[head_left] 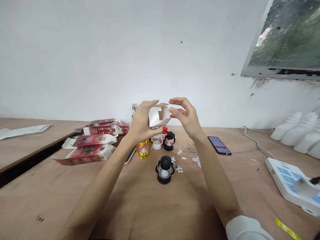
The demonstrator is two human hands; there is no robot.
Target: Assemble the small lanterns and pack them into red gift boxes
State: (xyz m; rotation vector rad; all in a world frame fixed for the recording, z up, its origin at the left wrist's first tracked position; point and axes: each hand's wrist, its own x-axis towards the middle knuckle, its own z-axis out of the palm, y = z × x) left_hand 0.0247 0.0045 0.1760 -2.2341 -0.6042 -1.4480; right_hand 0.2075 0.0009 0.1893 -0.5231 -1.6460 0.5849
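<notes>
My left hand [143, 120] is wrapped round a small white cardboard box [156, 116], held above the table with its open end and flaps facing me. My right hand [183, 113] is at the box's right side, thumb and fingers apart by a flap; whether it touches the flap is hard to tell. Below stands a black mini lantern [164, 170] with a clear body. Behind it are a second black lantern [169, 141], a gold lantern [143, 149], a white lantern [157, 142] and a partly hidden red lantern [165, 130].
Red printed boxes [92, 151] lie at the left. Small round button cells [179, 169], white pieces [197, 161] and thin wire handles [190, 150] are scattered near the middle. A phone [219, 145], a power strip [287, 180] and white bottle-like shapes [303, 133] are at the right.
</notes>
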